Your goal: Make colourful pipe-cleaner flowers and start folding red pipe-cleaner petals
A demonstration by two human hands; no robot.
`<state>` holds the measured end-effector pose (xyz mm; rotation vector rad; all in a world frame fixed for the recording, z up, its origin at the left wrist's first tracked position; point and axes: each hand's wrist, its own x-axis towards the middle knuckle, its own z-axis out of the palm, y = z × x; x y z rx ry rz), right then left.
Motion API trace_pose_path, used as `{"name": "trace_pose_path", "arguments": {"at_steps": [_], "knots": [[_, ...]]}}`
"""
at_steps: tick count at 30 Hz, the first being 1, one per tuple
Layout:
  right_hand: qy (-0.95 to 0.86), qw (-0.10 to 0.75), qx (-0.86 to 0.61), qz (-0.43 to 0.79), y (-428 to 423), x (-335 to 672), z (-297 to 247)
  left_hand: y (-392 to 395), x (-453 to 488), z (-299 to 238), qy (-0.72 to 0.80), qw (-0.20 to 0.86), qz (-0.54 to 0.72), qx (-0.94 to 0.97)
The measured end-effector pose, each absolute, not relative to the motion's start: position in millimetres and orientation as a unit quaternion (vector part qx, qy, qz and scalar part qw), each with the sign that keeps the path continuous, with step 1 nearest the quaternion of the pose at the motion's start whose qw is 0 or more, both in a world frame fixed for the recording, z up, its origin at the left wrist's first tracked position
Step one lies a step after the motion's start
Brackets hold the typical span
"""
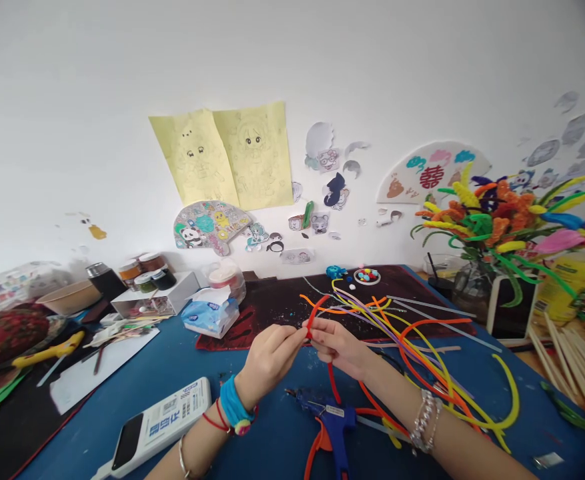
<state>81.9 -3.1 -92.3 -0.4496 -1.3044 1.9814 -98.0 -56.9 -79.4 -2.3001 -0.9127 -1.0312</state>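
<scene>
Red pipe cleaner [313, 319] pinched by L hand [269, 357] & R hand [337, 347] grips, glue gun [329, 417] just below, dark mat [272, 307] edge beyond.

It looked like a craft corner in a home. On the blue table [267, 443] lay a glue gun [329, 417] and many pipe cleaners [452, 373]. Yellow drawings [221, 157] and paper cutouts [335, 190] were stuck on the white wall [72, 120], and pipe-cleaner flowers [492, 213] stood in a glass vase [472, 290].
</scene>
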Motion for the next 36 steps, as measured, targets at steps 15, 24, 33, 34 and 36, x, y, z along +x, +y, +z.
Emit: {"name": "trace_pose_path", "arguments": {"at_steps": [15, 24, 33, 34, 36], "knots": [[-0.657, 0.465, -0.233, 0.546, -0.9, 83.1, -83.8, -56.3, -88.3, -77.2, -0.379, 0.104, -0.433, -0.811], [-0.748, 0.429, -0.207, 0.462, 4.0, 87.7, -83.8, -60.4, -83.8, -51.7, -0.487, -0.413, -0.434, -0.636], [-0.69, 0.428, -0.272, 0.516, -4.1, 83.7, -76.0, -54.4, -90.2, -50.6, -0.484, -0.406, -0.401, -0.663], [-0.675, 0.433, -0.286, 0.525, -4.3, 83.1, -75.6, -56.6, -88.4, -50.1, -0.499, -0.269, -0.41, -0.714], [-0.638, 0.435, -0.3, 0.56, -5.5, 81.7, -75.6, -60.7, -85.9, -50.8, -0.484, 0.0, -0.394, -0.782]]}}
